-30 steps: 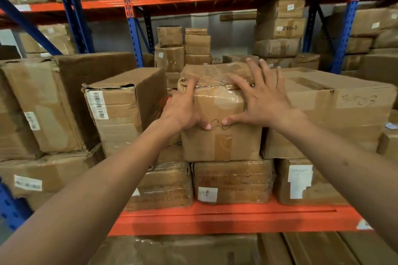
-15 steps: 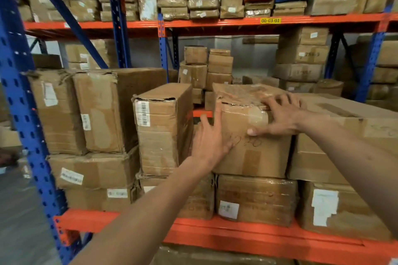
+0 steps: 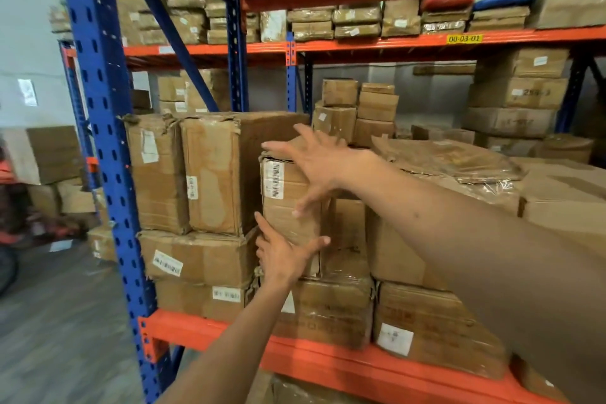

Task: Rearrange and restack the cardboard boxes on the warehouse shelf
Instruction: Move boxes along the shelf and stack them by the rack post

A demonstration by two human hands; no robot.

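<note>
A tall cardboard box with a barcode label [image 3: 283, 226] stands upright on the lower boxes of the shelf. My right hand [image 3: 316, 167] is spread over its top front corner, thumb on the front face. Below it, my left hand [image 3: 282, 257] lies with fingers apart against the bottom of that face. Neither hand is closed around anything. Just to the right stands the tape-wrapped box [image 3: 347, 236], its crumpled plastic-covered top [image 3: 442, 157] partly hidden by my right forearm.
Two tall torn boxes [image 3: 216, 174] stand left of the barcode box against the blue rack upright [image 3: 108, 141]. A large box [image 3: 564, 207] sits to the right. Flatter boxes [image 3: 203, 259] lie beneath, on the orange shelf beam [image 3: 328, 357]. An aisle floor [image 3: 59, 321] runs along the left.
Both hands have left the tape-wrapped box and moved left onto the barcode box. The view has swung left, bringing the blue upright and the aisle into sight.
</note>
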